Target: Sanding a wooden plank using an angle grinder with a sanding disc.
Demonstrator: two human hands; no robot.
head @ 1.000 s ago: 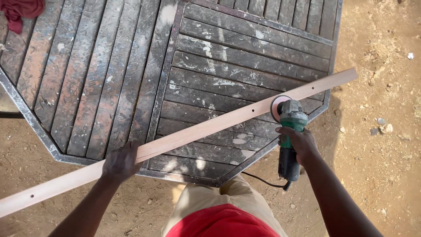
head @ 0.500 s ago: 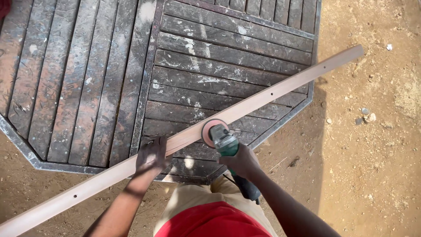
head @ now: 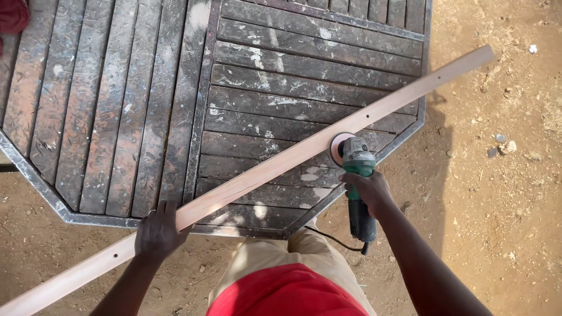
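Item: long wooden strip (head: 263,175), pale, narrow, with small drilled holes along its face. Lies slanted across the slatted table (head: 117,105), running from the 8 o'clock corner of the view up to about 2 o'clock. Both ends overhang the table edge; the upper end juts out over the sandy ground (head: 503,193).

Item: left hand (head: 157,233), at roughly 7 o'clock. Palm down, pressed flat on the strip just outside the table's metal rim, fingers spread over the wood rather than clenched round it.

Item: right hand (head: 366,190), at roughly 4 o'clock from the view's centre. Clenched round the body of a green grinder (head: 357,181), fingers wrapped fully about the casing.

Item: grinder, green body with dark handle end pointing towards 6 o'clock; black cord trails from the handle towards the person's legs. Its round sanding disc (head: 338,147), pinkish, sits at the tool's 12 o'clock end, touching the near edge of the strip about midway along its length.

Item: table, octagonal, dark weathered wooden slats with pale paint smears, framed in grey metal.

Item: person's clothing, red shirt (head: 287,295) and tan trousers, at 6 o'clock.

Item: red cloth (head: 13,16), at the far 10 o'clock corner, on the table.
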